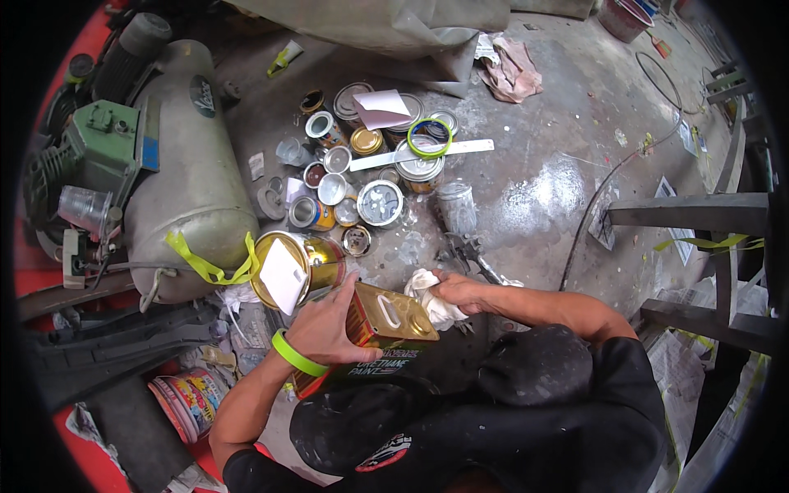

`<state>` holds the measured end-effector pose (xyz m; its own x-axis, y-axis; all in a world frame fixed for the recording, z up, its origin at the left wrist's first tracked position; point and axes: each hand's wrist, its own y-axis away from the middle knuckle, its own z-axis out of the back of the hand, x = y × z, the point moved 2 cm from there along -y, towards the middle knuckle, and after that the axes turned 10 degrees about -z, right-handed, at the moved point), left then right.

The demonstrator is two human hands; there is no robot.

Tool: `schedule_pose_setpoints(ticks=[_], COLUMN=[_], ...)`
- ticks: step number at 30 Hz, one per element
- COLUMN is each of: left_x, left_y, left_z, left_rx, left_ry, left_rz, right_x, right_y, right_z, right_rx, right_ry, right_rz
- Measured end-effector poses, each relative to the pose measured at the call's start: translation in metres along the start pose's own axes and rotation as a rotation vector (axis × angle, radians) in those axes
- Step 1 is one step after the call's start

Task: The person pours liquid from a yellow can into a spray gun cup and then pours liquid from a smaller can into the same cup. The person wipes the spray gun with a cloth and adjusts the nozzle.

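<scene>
My left hand (329,324), with a lime-green band at its wrist, grips the side of a rectangular metal paint can (390,316) in front of my body. The can leans a little. Its gold top has a carrying handle and a round cap, and its lower part is hidden by my clothing. Bunched in my right hand (457,292) is a white rag (431,300), close to the capped end of the can. Beyond my left hand a large gold tin (327,261) is tilted on its side, with a piece of white card (282,275) against its end.
Several tins and cups surround a grey-smeared lid (380,203) ahead. A white strip (460,152) and a green tape roll (430,137) rest across them. A spray gun (468,253) lies near my right hand. An air compressor (185,181) stands left; a hose (583,222) runs along the right.
</scene>
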<state>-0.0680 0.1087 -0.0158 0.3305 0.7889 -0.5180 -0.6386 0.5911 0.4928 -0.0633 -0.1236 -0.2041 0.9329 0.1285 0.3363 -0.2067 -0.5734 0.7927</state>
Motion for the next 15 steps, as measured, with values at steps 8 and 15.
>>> schedule_pose_setpoints(ticks=[8, 15], left_x=[-0.001, 0.006], left_y=[0.003, 0.020], left_z=[0.000, -0.002], left_rx=[0.008, -0.350], left_ry=[-0.034, 0.187], left_rz=[0.007, -0.049], right_x=[0.011, 0.053], right_y=[0.010, 0.029], right_z=[-0.006, 0.000], right_rx=[-0.009, 0.038], right_ry=[0.120, 0.160], right_rz=[0.025, 0.439])
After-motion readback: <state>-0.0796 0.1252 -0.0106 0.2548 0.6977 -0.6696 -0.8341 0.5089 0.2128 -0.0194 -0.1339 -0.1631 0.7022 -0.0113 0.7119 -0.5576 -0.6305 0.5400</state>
